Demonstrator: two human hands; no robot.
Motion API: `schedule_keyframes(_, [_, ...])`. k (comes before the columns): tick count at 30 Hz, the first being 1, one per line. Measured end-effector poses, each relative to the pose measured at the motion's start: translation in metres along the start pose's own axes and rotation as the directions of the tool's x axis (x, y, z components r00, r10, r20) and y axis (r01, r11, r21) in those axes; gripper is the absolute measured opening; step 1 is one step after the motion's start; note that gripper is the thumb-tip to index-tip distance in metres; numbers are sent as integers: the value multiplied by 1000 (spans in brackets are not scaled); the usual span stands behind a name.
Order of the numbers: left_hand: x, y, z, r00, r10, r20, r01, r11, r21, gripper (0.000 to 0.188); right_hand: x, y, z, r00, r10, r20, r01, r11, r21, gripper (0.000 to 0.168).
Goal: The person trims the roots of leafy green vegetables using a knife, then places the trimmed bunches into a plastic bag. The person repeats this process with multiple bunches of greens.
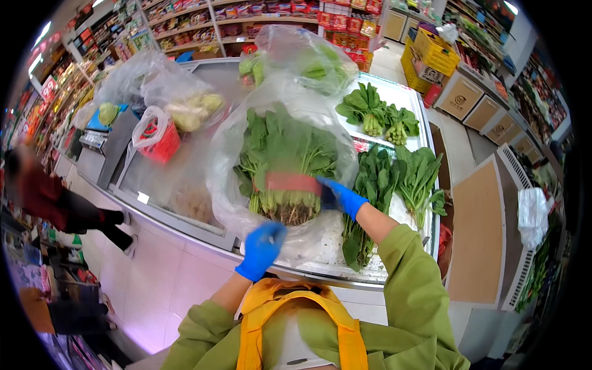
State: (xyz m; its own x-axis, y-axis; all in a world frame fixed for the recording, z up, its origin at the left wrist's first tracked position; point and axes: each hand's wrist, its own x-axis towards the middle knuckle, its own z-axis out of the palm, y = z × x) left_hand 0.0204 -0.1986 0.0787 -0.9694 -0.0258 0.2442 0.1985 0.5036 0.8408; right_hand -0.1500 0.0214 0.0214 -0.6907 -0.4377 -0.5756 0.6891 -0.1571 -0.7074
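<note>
A large bunch of leafy greens (289, 143), roots towards me, lies in an opened clear plastic bag (222, 185) on the white display counter (323, 254). Across its stems runs a red strip (293, 182), blurred, so its kind is unclear. My right hand (344, 196), in a blue glove, is at the strip's right end; its fingers are partly hidden and their grip is unclear. Below the roots, by the bag's near edge, is my blue-gloved left hand (264, 245), blurred, with its fingers curled. Loose leafy greens (374, 185) lie just right of the bag.
More greens (418, 180) and small tied bunches (370, 108) lie along the counter's right side. Another bag of greens (323, 64) is behind. A red bag (159, 141) and bagged pale vegetables (192, 111) stand left. A person (51, 194) is in the left aisle.
</note>
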Motion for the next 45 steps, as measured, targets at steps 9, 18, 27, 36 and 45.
schedule_keyframes(9, [81,-82,-5,898,-419,134,436,811,-390,84,35,3,8,988,-126,87,122,991,54,56])
schedule_keyframes(18, [103,-34,-26,957,-143,252,205,949,-239,71,-80,-62,68,974,-184,-129,197,975,101,53])
schedule_keyframes(27, [69,-12,-11,973,217,-83,-207,971,116,71,-69,-82,94,890,-307,-338,154,899,-411,56])
schedule_keyframes(36, [104,2,-32,971,-125,206,94,984,155,94,-88,-80,102,900,-435,17,388,785,-483,32])
schedule_keyframes(45, [127,-32,-45,951,-75,300,135,974,-184,94,-43,-42,41,996,-33,-86,-1,932,-361,49])
